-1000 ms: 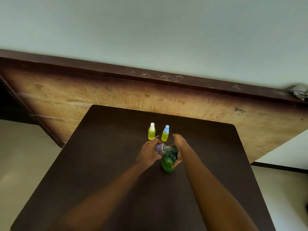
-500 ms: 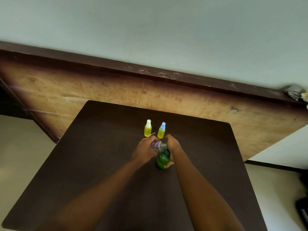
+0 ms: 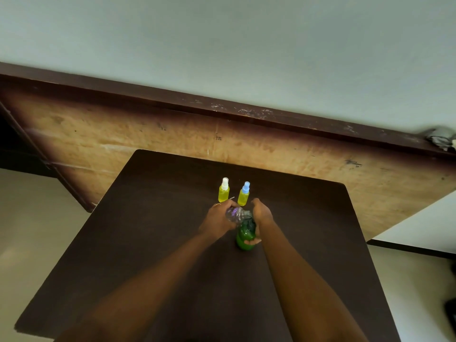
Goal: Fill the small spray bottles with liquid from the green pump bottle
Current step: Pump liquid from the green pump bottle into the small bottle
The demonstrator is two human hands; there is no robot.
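Observation:
The green pump bottle [image 3: 244, 239] stands on the dark table [image 3: 153, 238] near its middle. My right hand [image 3: 261, 215] wraps around it, palm over the top and thumb against its lower side. My left hand [image 3: 217, 218] grips a small clear spray bottle [image 3: 235, 214], tilted so its mouth lies at the pump nozzle. Just beyond my hands stand two small bottles of yellow liquid: one with a white spray cap [image 3: 224, 191] on the left and one with a blue spray cap [image 3: 243, 195] on the right.
A worn wooden board [image 3: 123, 144] with a dark top edge leans behind the table's far edge. A crumpled grey object [image 3: 441, 138] lies on that edge at the far right. Pale floor shows on both sides of the table.
Both hands stay on the green bottle and the clear bottle. My right hand has settled lower over the pump top. The view has shifted slightly; the two yellow bottles have not moved.

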